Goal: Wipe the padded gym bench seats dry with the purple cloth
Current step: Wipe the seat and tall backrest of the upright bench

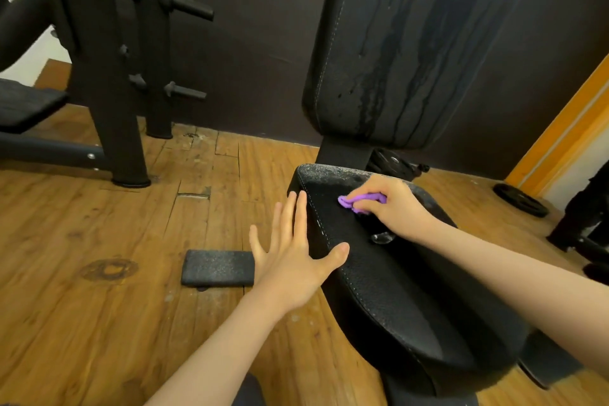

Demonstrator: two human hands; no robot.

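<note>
The right hand [392, 204] grips the bunched purple cloth [361, 201] and presses it on the seat [389, 287] near its far edge, probably to soak up the water there. The left hand [296, 260], fingers straight, lies flat on the seat's left edge, likely to steady it. The upright back pad [412, 53] shows wet streaks.

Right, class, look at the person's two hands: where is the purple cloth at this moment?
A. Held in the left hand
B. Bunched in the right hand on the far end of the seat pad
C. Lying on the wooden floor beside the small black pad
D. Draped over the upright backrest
B: the purple cloth sits bunched under the right hand on the seat pad, while the left hand lies flat and open at the seat's edge.
</note>
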